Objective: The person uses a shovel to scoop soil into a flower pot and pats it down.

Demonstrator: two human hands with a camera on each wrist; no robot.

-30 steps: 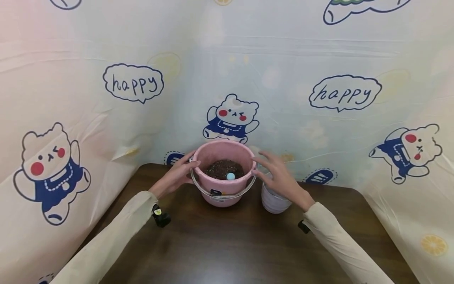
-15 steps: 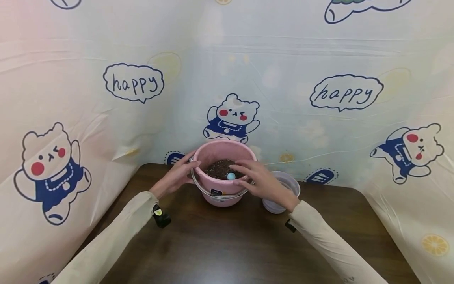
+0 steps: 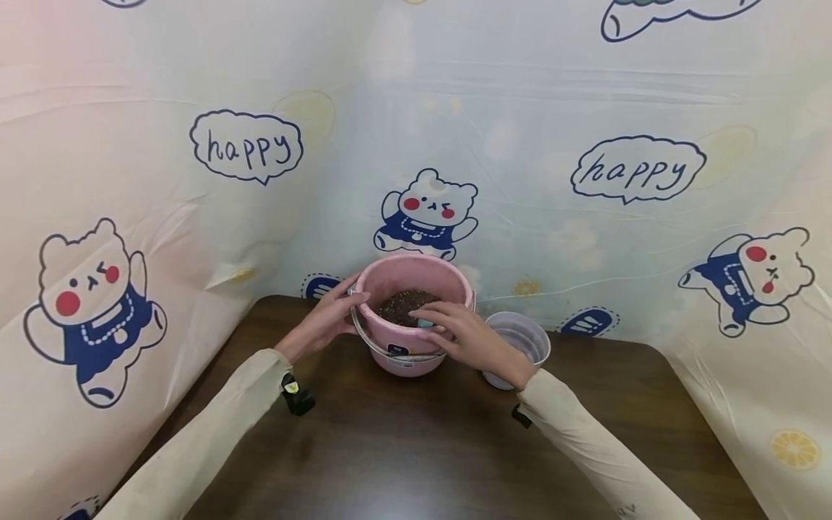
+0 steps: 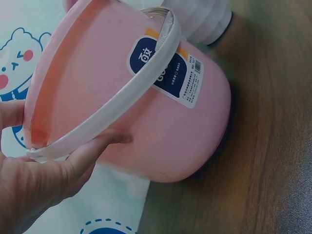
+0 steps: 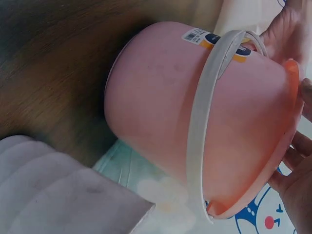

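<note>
A pink bucket (image 3: 385, 338) stands on the table with dark soil (image 3: 398, 306) inside, its pale handle (image 4: 119, 105) hanging down at the front. My left hand (image 3: 325, 318) grips the bucket's left rim, thumb over the edge and fingers against the outer wall, as the left wrist view also shows. Over the front right rim reaches my right hand (image 3: 473, 338). Its fingers close about a light blue ball (image 3: 425, 323) on the soil, which they partly cover. In the right wrist view those fingertips are hidden behind the bucket wall.
A pale ribbed pot (image 3: 520, 336) stands on the brown wooden table (image 3: 390, 448), just right of the bucket. Printed cloth (image 3: 520, 231) with bears hangs behind and at both sides, close behind the bucket.
My right hand has moved left from beside the bucket's right rim, across it and onto the blue ball, uncovering more of the pot. The left hand keeps its grip.
</note>
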